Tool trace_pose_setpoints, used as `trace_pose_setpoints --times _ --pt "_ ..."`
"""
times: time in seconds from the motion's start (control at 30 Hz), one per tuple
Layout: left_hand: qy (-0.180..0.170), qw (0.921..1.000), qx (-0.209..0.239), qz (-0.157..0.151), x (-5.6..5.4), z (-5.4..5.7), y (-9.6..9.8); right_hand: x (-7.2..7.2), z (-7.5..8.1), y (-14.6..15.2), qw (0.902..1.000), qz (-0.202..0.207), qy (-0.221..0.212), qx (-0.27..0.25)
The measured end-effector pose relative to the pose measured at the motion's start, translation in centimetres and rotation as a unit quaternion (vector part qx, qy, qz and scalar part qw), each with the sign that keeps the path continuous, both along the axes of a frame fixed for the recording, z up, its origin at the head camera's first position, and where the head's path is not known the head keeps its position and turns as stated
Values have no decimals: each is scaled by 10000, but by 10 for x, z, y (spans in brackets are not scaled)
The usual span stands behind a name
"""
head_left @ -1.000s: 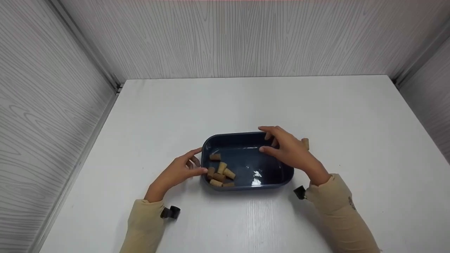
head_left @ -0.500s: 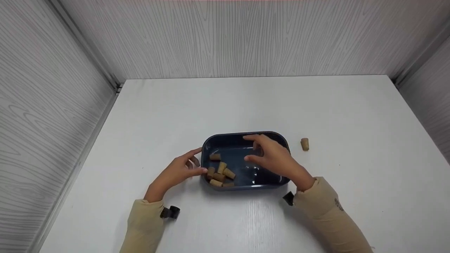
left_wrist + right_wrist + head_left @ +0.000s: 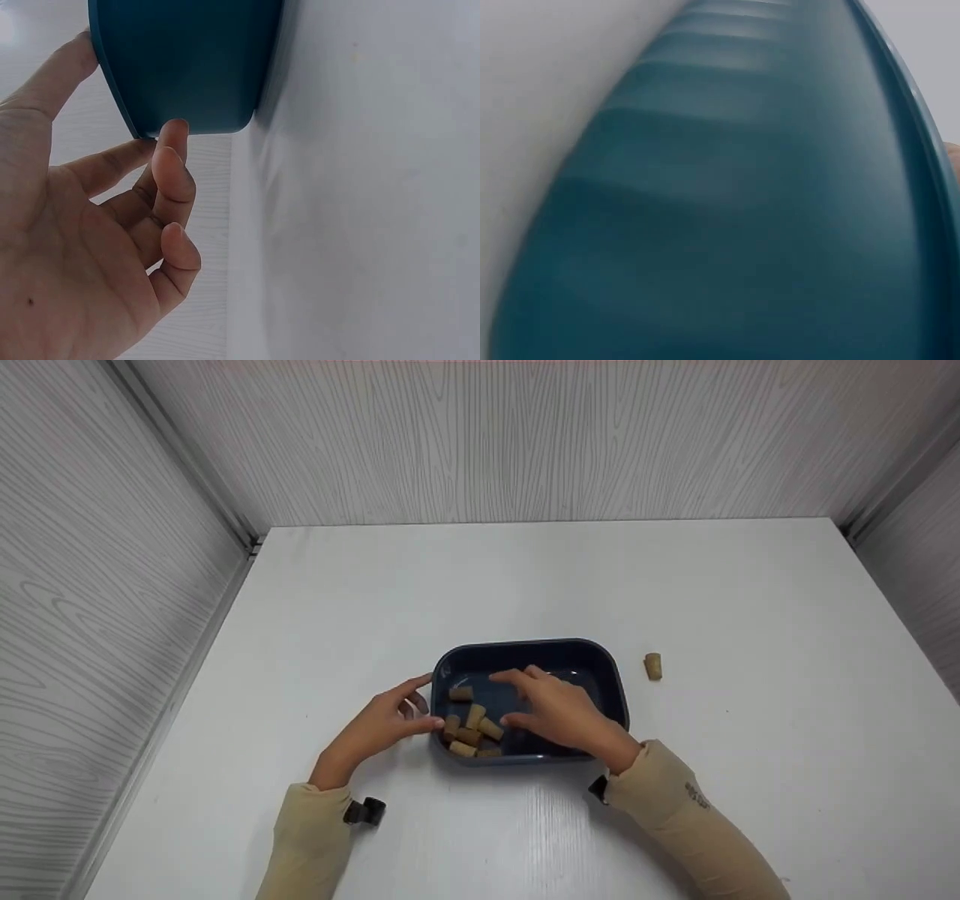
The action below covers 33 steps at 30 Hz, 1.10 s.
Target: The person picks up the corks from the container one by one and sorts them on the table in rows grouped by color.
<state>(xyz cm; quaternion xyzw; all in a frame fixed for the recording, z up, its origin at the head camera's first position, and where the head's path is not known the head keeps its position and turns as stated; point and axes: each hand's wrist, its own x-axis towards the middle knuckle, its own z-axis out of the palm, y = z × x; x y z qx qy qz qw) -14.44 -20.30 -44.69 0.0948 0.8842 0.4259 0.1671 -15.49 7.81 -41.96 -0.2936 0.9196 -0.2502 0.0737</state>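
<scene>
A dark blue rectangular dish (image 3: 529, 760) sits on the table. Several corks (image 3: 477, 716) lie in its left end. My left hand (image 3: 382, 727) holds that end, the thumb over the rim and the index finger at the far corner; the other fingers bend beside the outer wall in the left wrist view. Over the dish's middle is my right hand (image 3: 559, 709), thumb and index finger apart around a gap, just right of the corks. Its lower fingers are hidden. The dish's outer wall (image 3: 742, 187) fills most of the right wrist view.
One lone cork (image 3: 653, 666) is on the white table (image 3: 480, 585), to the right of the dish. Wood-grain panels (image 3: 480, 442) enclose the table at the back and sides. A small black device is strapped at each wrist.
My right hand has moved left from the dish's right end to over its middle, toward the corks. That uncovers the lone cork on the table. My left hand stays where it was.
</scene>
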Motion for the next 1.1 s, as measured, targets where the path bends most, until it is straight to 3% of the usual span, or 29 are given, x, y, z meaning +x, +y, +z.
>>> trace_pose_setpoints --times 0.4,0.67,0.87,1.1 --pt "-87 9999 88 -27 2 0 0 -4 -12 -15 9951 232 -363 895" --pt "10 10000 31 -61 1 -1 1 -5 -21 -20 9928 492 -352 1030" --pt "-89 9999 66 -47 1 0 0 -5 -25 -20 9941 667 -94 851" --pt "-74 10000 43 -23 1 -2 -1 -4 -26 -19 9943 645 -28 848"
